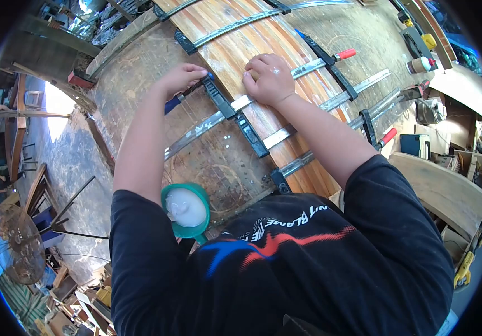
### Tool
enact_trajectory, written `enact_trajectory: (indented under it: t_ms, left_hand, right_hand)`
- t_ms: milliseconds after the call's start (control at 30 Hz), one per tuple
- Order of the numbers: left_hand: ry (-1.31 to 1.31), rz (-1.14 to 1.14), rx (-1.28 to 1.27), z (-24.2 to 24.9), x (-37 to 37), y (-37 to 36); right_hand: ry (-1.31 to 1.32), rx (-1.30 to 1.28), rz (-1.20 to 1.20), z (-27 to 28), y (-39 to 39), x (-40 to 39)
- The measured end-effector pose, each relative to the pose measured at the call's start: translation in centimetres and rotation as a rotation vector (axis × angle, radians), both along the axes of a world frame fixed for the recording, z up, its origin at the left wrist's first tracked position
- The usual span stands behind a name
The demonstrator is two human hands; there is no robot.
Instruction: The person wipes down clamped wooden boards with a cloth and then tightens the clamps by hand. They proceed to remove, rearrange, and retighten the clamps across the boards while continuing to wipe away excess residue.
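A panel of glued wooden strips (235,47) lies across the workbench (134,78), held by several metal bar clamps (305,69). My left hand (184,78) is at the panel's left edge, fingers closed around the end of a black and blue clamp jaw (217,96); part of its grip is hidden. Below this hand is a clamp's blue handle (172,105). On top of the panel rests my right hand (270,80), fingers bent and thumb apart, with a white spot on its back. A green pot (203,196) of white glue (188,207) stands near my left elbow.
Clamps with red handles (345,54) stick out past the panel's right side. A white bottle (418,65) and yellow-and-black tools (428,41) lie along the bench's far right. A round fan (17,243) stands at left, and a curved wooden board (442,190) lies at right.
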State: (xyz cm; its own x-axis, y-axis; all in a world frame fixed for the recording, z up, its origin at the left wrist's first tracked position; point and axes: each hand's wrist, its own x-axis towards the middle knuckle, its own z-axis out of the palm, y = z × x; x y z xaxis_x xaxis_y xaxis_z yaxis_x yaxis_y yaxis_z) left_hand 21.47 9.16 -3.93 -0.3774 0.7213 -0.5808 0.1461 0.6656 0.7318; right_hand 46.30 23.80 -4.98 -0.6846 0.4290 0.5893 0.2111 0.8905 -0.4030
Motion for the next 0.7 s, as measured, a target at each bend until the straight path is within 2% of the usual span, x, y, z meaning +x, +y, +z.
enact_trajectory:
  t_ms: [100, 167, 267, 333, 400, 500, 600, 700]
  left_hand:
    - [0.201, -0.137, 0.125, -1.6, -3.2, -3.6]
    - [0.405, -0.183, -0.013, 1.3, -2.6, -7.1]
    - [0.359, -0.208, -0.12, 3.6, -1.9, -11.6]
    - [0.12, -0.014, -0.073, 2.1, -2.3, -13.8]
    - [-0.128, 0.162, 0.024, -1.8, -3.9, -15.9]
    - [-0.476, 0.403, 0.067, -3.1, -4.3, -16.3]
    - [-0.545, 0.42, -0.065, -4.2, -5.1, -16.0]
    - [-0.089, 0.4, -0.295, 0.3, -2.2, -13.3]
  right_hand:
    - [0.013, -0.008, 0.001, 0.0, -0.1, 0.1]
    - [0.025, -0.011, 0.002, 0.0, 0.0, 0.1]
    - [0.034, -0.015, -0.001, -0.1, -0.1, 0.1]
    - [0.037, -0.005, -0.002, 0.0, 0.0, 0.0]
    - [0.013, -0.012, 0.004, 0.1, -0.1, 0.2]
    - [-0.011, -0.01, 0.004, 0.3, -0.1, 0.3]
    - [-0.02, -0.015, -0.001, 0.3, -0.2, 0.3]
    - [-0.024, -0.018, 0.002, 0.3, -0.1, 0.2]
